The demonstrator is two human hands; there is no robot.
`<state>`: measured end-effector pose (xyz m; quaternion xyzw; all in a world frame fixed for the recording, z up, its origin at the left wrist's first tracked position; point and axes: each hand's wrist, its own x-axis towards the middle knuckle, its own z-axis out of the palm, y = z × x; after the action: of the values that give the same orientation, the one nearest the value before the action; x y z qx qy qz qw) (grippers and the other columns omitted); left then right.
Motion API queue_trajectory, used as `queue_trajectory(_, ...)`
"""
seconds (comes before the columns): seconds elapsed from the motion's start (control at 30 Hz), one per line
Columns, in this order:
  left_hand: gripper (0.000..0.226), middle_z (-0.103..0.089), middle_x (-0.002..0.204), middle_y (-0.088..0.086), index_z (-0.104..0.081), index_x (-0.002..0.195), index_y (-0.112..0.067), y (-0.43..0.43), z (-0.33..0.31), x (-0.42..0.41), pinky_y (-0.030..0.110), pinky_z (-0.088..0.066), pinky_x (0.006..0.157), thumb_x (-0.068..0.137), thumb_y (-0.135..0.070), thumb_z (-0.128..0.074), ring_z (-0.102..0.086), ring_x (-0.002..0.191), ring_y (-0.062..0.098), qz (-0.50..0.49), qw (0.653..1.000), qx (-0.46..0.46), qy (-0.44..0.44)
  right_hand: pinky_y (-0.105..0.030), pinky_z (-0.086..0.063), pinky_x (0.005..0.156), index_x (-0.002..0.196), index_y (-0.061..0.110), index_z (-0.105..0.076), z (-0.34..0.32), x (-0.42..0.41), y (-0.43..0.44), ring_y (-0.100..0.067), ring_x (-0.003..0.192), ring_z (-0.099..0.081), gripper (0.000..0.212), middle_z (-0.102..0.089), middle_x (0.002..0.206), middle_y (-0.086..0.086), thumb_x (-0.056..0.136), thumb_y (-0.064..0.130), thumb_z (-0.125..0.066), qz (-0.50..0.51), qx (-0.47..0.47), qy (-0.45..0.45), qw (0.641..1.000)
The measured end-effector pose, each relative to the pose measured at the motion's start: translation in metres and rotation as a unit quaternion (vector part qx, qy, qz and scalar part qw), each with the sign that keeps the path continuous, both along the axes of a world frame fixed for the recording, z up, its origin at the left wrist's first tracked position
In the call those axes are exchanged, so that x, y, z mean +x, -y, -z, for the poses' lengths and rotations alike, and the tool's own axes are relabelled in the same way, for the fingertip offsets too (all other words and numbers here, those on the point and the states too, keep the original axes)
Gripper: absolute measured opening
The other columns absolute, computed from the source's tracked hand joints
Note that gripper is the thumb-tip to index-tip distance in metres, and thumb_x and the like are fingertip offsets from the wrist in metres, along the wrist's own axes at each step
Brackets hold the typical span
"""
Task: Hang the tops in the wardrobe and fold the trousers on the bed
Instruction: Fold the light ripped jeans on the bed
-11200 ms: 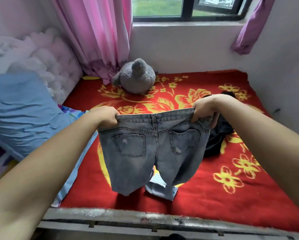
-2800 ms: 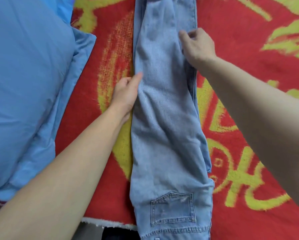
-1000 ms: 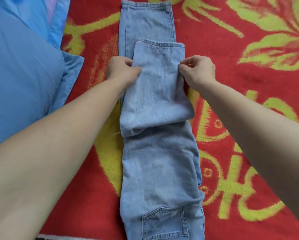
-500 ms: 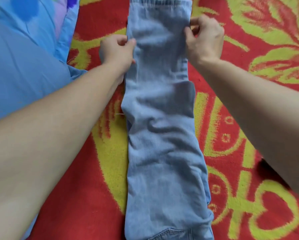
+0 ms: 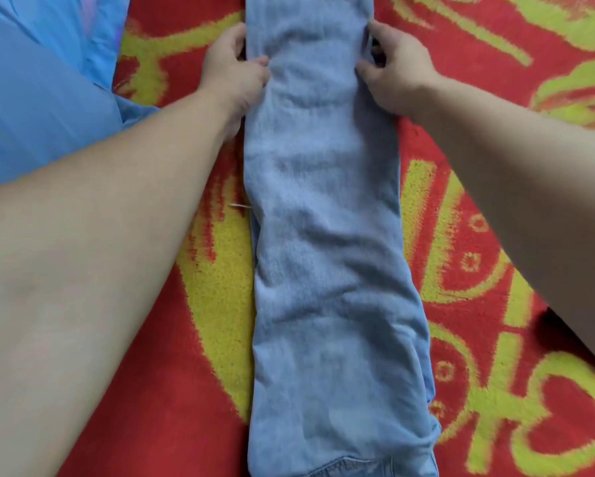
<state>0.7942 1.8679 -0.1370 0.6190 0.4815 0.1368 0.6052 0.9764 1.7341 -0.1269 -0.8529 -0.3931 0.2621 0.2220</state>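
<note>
Light blue jeans (image 5: 327, 256) lie lengthwise on the red and yellow bed cover (image 5: 495, 235), folded leg on leg, waist end toward me with a pocket edge at the bottom of the frame. My left hand (image 5: 234, 68) pinches the jeans' left edge near the far end. My right hand (image 5: 394, 68) pinches the right edge at the same height. The hem end runs out of the top of the frame.
A blue pillow (image 5: 37, 98) lies on the left, close to my left forearm. A small dark patch (image 5: 550, 325) shows beside my right forearm on the cover.
One second ago the leg end was folded back toward the waist; it has since been pulled out straight. Both hands have moved farther up the jeans, still pinching the edges.
</note>
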Motion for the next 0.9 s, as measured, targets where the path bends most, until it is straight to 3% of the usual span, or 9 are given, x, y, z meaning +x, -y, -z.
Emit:
queue_trajectory(0.1, 0.04, -0.059, 0.118, -0.006, -0.053, 0.126, -0.008, 0.013, -0.016, -0.004, 0.021, -0.055, 0.084, 0.087, 0.0, -0.057, -0.063, 0.094, -0.007, -0.056, 0.996, 0.054, 0.034, -0.037, -0.053, 0.1, 0.132, 0.008, -0.058, -0.009, 0.001, 0.007, -0.013, 0.117, -0.063, 0.046, -0.066, 0.127, -0.002, 0.087, 0.004, -0.05, 0.062, 0.057, -0.174, 0.981)
queue_trajectory(0.2, 0.033, -0.058, 0.124, 0.014, -0.055, 0.123, 0.003, 0.061, -0.012, -0.034, 0.012, -0.046, 0.085, 0.093, -0.009, -0.057, -0.062, 0.108, 0.016, -0.137, 0.981, 0.137, -0.02, -0.023, -0.047, 0.103, 0.139, 0.006, -0.052, -0.008, -0.024, 0.036, -0.002, 0.116, -0.06, 0.045, -0.062, 0.13, 0.001, 0.095, 0.014, -0.057, 0.126, 0.079, -0.179, 0.973)
queue_trajectory(0.27, 0.026, -0.063, 0.111, 0.015, -0.061, 0.111, 0.005, 0.107, -0.003, -0.071, 0.018, -0.04, 0.085, 0.097, -0.017, -0.054, -0.058, 0.106, 0.027, -0.201, 0.961, 0.157, -0.107, -0.015, -0.044, 0.101, 0.137, 0.006, -0.055, 0.0, -0.052, 0.076, 0.0, 0.113, -0.058, 0.042, -0.062, 0.128, 0.002, 0.098, 0.021, -0.058, 0.202, 0.101, -0.158, 0.961)
queue_trajectory(0.33, 0.029, -0.063, 0.095, 0.014, -0.062, 0.095, 0.002, 0.156, 0.001, -0.111, 0.026, -0.036, 0.084, 0.102, -0.022, -0.049, -0.056, 0.096, 0.026, -0.211, 0.949, 0.162, -0.169, -0.022, -0.046, 0.102, 0.13, 0.005, -0.059, 0.005, -0.082, 0.122, -0.008, 0.112, -0.059, 0.037, -0.065, 0.123, -0.002, 0.098, 0.024, -0.06, 0.272, 0.118, -0.175, 0.939)
queue_trajectory(0.4, 0.03, -0.053, 0.079, 0.01, -0.054, 0.079, -0.007, 0.197, -0.001, -0.139, 0.028, -0.032, 0.077, 0.102, -0.025, -0.046, -0.048, 0.083, 0.02, -0.159, 0.955, 0.184, -0.172, -0.036, -0.051, 0.099, 0.119, 0.007, -0.066, 0.006, -0.108, 0.163, -0.014, 0.104, -0.064, 0.033, -0.07, 0.114, -0.005, 0.096, 0.031, -0.063, 0.311, 0.122, -0.209, 0.919)
queue_trajectory(0.47, 0.028, -0.051, 0.076, 0.008, -0.049, 0.08, -0.012, 0.227, -0.004, -0.157, 0.025, -0.03, 0.073, 0.101, -0.03, -0.047, -0.048, 0.079, 0.019, -0.117, 0.963, 0.171, -0.171, -0.036, -0.054, 0.093, 0.106, 0.019, -0.07, 0.0, -0.129, 0.197, -0.01, 0.095, -0.067, 0.032, -0.073, 0.101, 0.003, 0.091, 0.047, -0.065, 0.319, 0.098, -0.217, 0.917)
queue_trajectory(0.6, 0.034, -0.062, 0.089, 0.013, -0.057, 0.093, -0.006, 0.277, -0.01, -0.199, 0.029, -0.035, 0.074, 0.101, -0.037, -0.049, -0.057, 0.086, 0.027, -0.055, 0.963, 0.125, -0.234, -0.017, -0.049, 0.083, 0.094, 0.032, -0.068, -0.017, -0.171, 0.267, 0.01, 0.08, -0.061, 0.035, -0.069, 0.087, 0.018, 0.082, 0.065, -0.061, 0.309, 0.018, -0.153, 0.938)
queue_trajectory(0.77, 0.038, -0.055, 0.083, 0.007, -0.049, 0.089, -0.011, 0.339, -0.025, -0.247, 0.033, -0.029, 0.068, 0.1, -0.047, -0.045, -0.053, 0.084, 0.029, 0.002, 0.952, 0.042, -0.304, -0.031, -0.049, 0.082, 0.102, 0.025, -0.068, -0.027, -0.228, 0.365, -0.01, 0.09, -0.065, 0.043, -0.068, 0.088, 0.013, 0.087, 0.064, -0.058, 0.264, -0.083, -0.149, 0.949)
queue_trajectory(0.9, 0.05, -0.052, 0.076, 0.004, -0.047, 0.085, -0.007, 0.394, -0.039, -0.276, 0.036, -0.03, 0.066, 0.096, -0.056, -0.048, -0.049, 0.076, 0.027, -0.074, 0.949, -0.011, -0.305, -0.03, -0.043, 0.08, 0.094, 0.033, -0.064, -0.031, -0.261, 0.405, -0.01, 0.093, -0.063, 0.057, -0.069, 0.093, 0.014, 0.08, 0.083, -0.041, 0.263, -0.108, -0.183, 0.941)
